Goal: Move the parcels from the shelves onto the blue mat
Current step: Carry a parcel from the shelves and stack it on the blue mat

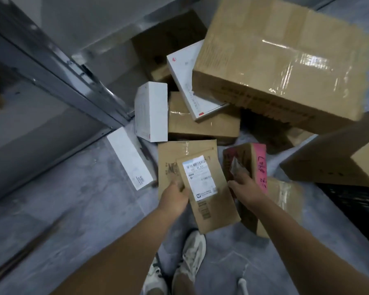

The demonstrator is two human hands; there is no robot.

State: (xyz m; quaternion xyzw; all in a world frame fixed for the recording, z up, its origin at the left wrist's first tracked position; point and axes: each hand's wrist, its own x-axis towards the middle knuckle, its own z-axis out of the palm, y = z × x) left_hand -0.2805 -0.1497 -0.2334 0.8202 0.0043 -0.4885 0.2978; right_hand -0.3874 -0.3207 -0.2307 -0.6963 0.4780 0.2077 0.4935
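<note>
Okay, left hand (175,194) grips the labelled parcel (207,188) by its left edge, thumb on top and fingers curled under. The parcel is clear of the floor, tilted, label up, just over the near edge of the pile. It's held by one edge, probably so it can be dropped or slid off without bending down further.

Right hand (243,185) looks to pinch a small silvery packet (236,167) between its fingertips. That part is blurred, so the exact grip is hard to read. It sits right against the pink box (256,165); whether the hand touches the box I cannot tell.

Under the held parcel lies a flat brown one (168,165), flat on the mat (90,201). Around it the pile is loose and unsorted:
- two white boxes (151,111) lean near the shelf (62,67) post
- a big box (285,60) rests tilted on the top of the pile
- a black bag (349,201) is at the right

That looks like dumping rather than stacking.

Shoes (192,252) stand on the mat's near part, close to the pile. My guess is both items are about to be set down here, so the step is nearly done. The risk is the light packet sliding off the pile.
</note>
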